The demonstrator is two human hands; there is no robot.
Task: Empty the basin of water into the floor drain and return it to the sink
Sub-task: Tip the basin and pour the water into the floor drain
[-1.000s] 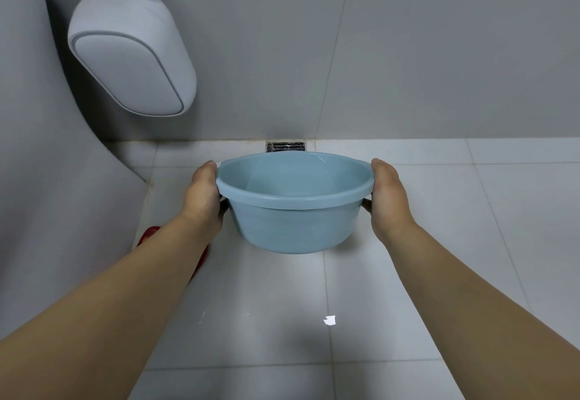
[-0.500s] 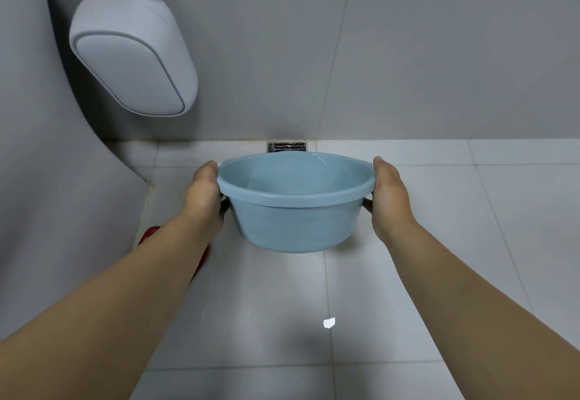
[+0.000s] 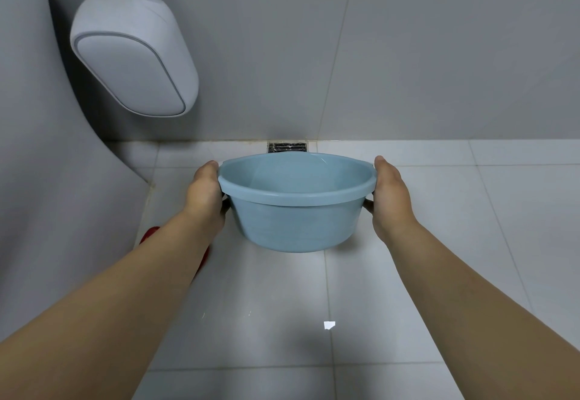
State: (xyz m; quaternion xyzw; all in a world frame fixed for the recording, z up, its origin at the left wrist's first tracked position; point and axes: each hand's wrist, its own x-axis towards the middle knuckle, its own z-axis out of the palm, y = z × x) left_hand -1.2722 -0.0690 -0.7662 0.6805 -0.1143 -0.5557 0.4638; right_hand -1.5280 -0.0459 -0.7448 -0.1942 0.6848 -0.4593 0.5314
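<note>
I hold a light blue plastic basin (image 3: 295,224) in the air above the white tiled floor. My left hand (image 3: 205,194) grips its left rim and my right hand (image 3: 389,195) grips its right rim, fingers curled under the lip. The basin sits nearly level, its opening tipped slightly towards me. Whether water lies inside I cannot tell. Just beyond its far rim, the metal floor drain (image 3: 287,147) lies at the foot of the grey wall. The sink is out of view.
A large white rounded fixture (image 3: 131,54) hangs on the wall at upper left. A curved grey surface (image 3: 47,180) fills the left side. A red object (image 3: 150,234) shows under my left forearm. A small white scrap (image 3: 329,325) lies on the floor tiles.
The basin and both hands have stayed almost still, drifting only slightly to the right.
</note>
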